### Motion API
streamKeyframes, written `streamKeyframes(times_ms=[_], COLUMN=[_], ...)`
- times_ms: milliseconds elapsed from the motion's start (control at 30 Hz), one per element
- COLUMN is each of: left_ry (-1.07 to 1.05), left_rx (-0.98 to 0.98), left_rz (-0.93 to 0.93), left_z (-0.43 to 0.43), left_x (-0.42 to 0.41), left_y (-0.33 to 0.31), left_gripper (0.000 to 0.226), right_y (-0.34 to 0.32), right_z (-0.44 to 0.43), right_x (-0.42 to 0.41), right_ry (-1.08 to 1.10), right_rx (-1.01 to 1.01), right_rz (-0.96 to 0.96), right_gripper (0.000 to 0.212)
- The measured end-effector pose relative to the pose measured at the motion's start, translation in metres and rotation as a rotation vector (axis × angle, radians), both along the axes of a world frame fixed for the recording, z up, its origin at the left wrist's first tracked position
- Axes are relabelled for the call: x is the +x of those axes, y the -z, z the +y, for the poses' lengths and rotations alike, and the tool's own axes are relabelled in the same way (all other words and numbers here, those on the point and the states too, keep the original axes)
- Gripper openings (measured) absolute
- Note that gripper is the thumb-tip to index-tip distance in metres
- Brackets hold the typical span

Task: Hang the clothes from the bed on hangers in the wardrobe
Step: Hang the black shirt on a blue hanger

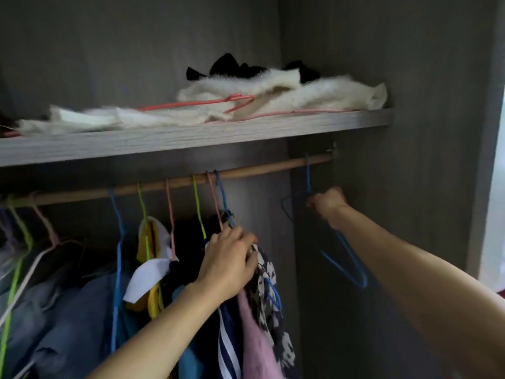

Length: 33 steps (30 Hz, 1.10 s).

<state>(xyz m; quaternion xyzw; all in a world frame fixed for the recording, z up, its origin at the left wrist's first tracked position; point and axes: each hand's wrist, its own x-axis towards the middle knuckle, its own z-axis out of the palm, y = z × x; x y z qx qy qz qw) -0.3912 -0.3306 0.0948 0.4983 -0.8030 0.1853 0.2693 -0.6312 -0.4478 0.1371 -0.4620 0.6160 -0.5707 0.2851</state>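
A wooden rail [259, 172] runs under the wardrobe shelf. An empty blue hanger [345, 262] hangs from the rail's right end, and my right hand [326, 205] grips it at the neck just below the hook. My left hand [229, 262] holds the shoulder of a black-and-white patterned garment [269, 302] on another blue hanger [224, 198]. Further left hang a pink garment [257, 343], a navy striped one [228, 343], a yellow-and-white one [149, 274] and denim clothes [71, 318] on green, pink and blue hangers.
The shelf [191, 138] above the rail carries white furry fabric [273, 91], a pink hanger [207, 102] and black cloth [237, 67]. The wardrobe's grey side wall [410, 187] stands close to the right of my right hand. Between the two blue hangers the rail is bare.
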Motion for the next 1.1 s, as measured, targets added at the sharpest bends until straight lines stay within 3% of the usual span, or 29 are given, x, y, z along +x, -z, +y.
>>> streamKeyframes(times_ms=[167, 333, 567, 667, 800, 1100], left_ry=[0.063, 0.195, 0.313, 0.336, 0.383, 0.567], left_rx=[-0.055, -0.044, 0.044, 0.092, 0.218, 0.504], left_rz=[0.056, 0.129, 0.346, 0.401, 0.339, 0.071], left_z=[-0.003, 0.008, 0.056, 0.098, 0.166, 0.257], left_x=[-0.004, -0.043, -0.130, -0.185, -0.278, -0.489], left_y=[0.003, -0.007, 0.011, 0.029, 0.063, 0.140], left_gripper=[0.027, 0.021, 0.021, 0.011, 0.008, 0.015], right_y=[-0.030, -0.019, 0.007, 0.023, 0.053, 0.140], right_z=[0.040, 0.110, 0.254, 0.323, 0.409, 0.571], right_x=[-0.014, -0.043, -0.132, -0.191, -0.281, -0.475], right_ry=[0.041, 0.104, 0.029, -0.004, 0.008, 0.385], right_rx=[-0.101, -0.174, -0.087, -0.020, 0.126, 0.404], right_rz=[0.133, 0.405, 0.571, 0.606, 0.608, 0.455], right_gripper=[0.014, 0.007, 0.010, 0.012, 0.013, 0.002])
